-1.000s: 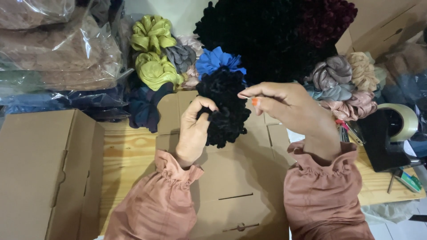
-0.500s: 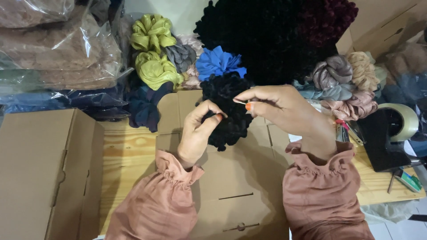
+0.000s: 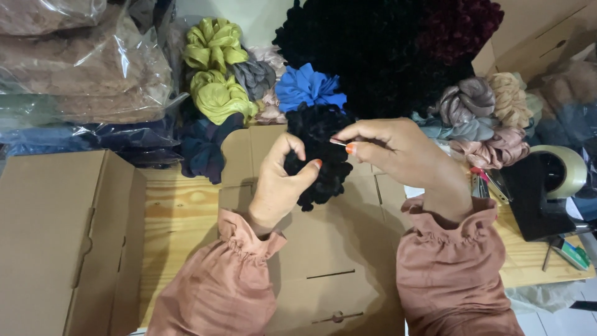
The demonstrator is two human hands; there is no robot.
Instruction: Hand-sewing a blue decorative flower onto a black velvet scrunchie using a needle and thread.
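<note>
While left hand point(image 3: 280, 183) grips black scrunchie point(image 3: 320, 155), partly hidden, right hand point(image 3: 398, 149) pinches something thin, hard to identify.

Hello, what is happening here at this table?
A person in rust-coloured sleeves holds a black velvet scrunchie over a flat cardboard box. The left hand grips it from below, and the right hand pinches something thin and small against it; what it is cannot be told. More scrunchies in many colours are piled behind. A tape dispenser stands at the right.

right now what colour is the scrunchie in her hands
Black, a ruffled velvety scrunchie, clearest in the head view, the only one.
</note>
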